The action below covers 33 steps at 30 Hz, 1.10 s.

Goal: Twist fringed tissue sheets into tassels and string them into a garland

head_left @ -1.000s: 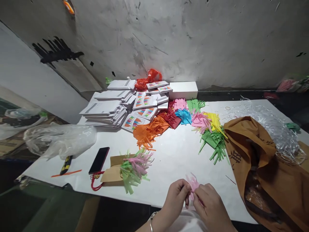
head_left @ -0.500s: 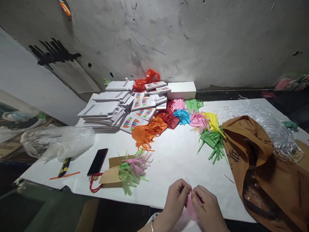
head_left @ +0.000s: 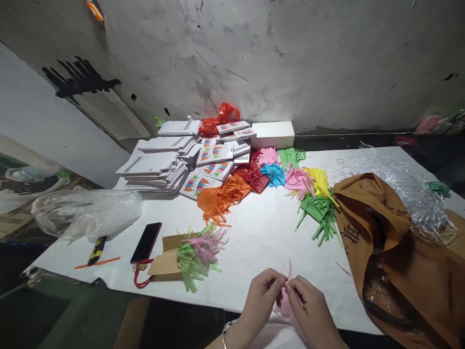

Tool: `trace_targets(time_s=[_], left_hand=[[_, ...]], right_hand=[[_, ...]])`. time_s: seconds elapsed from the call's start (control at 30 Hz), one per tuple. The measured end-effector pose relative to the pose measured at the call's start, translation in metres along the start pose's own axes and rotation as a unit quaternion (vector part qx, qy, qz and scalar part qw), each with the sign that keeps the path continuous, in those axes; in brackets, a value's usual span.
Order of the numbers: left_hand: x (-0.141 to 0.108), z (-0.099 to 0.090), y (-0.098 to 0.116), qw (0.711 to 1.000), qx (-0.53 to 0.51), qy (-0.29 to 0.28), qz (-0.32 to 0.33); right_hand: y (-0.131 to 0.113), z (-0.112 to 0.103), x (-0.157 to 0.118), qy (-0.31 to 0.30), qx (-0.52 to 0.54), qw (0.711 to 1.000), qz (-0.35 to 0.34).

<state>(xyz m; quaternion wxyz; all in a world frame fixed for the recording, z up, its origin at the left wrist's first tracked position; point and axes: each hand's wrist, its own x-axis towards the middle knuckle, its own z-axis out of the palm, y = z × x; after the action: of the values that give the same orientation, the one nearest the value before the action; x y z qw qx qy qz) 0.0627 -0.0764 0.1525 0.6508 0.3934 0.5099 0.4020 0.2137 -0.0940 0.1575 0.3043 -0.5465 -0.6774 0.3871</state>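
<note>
At the table's near edge my left hand (head_left: 264, 293) and my right hand (head_left: 308, 305) meet, both pinched closed on a piece of pink tissue paper (head_left: 286, 306). One thin pink strip sticks up above the fingertips, and the rest hangs between my palms, partly hidden by the fingers. To the left lie green and pink fringed tissue tassels (head_left: 201, 257) on a folded brown card (head_left: 166, 263). Farther back are bundles of fringed tissue: orange (head_left: 221, 196), dark red (head_left: 257, 178), blue (head_left: 273, 174), pink (head_left: 298, 180), yellow (head_left: 319, 182) and green (head_left: 317, 213).
Stacks of white packets (head_left: 152, 165) and printed cards (head_left: 216, 152) stand at the back beside a white box (head_left: 273, 134). A phone (head_left: 146, 242), a cutter knife (head_left: 97, 251) and a plastic bag (head_left: 98, 211) lie left. A brown bag (head_left: 374, 203) and white string (head_left: 395, 182) occupy the right.
A pink strip now stands up above my fingertips, where only a thin, faint end showed before. Both hands stay together in nearly the same place.
</note>
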Motion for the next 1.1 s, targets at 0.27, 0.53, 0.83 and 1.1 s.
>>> trace_targets(time_s=[0.27,0.53,0.83,1.1], left_hand=[[0.002,-0.003,0.002,0.999,-0.033,-0.013,-0.015],[0.002,0.0,-0.001,0.996,-0.068,-0.028,-0.045],[0.009,-0.008,0.003,0.994,-0.076,-0.017,-0.076],[0.009,-0.02,0.002,0.999,0.0,-0.022,-0.026]], right_hand=[[0.0,-0.007,0.0,-0.004,0.017,1.0,-0.012],[0.009,-0.002,-0.002,0.027,0.004,0.999,-0.034],[0.007,-0.008,0.006,-0.004,0.009,1.0,-0.021],[0.023,0.012,0.01,0.031,-0.065,0.988,-0.14]])
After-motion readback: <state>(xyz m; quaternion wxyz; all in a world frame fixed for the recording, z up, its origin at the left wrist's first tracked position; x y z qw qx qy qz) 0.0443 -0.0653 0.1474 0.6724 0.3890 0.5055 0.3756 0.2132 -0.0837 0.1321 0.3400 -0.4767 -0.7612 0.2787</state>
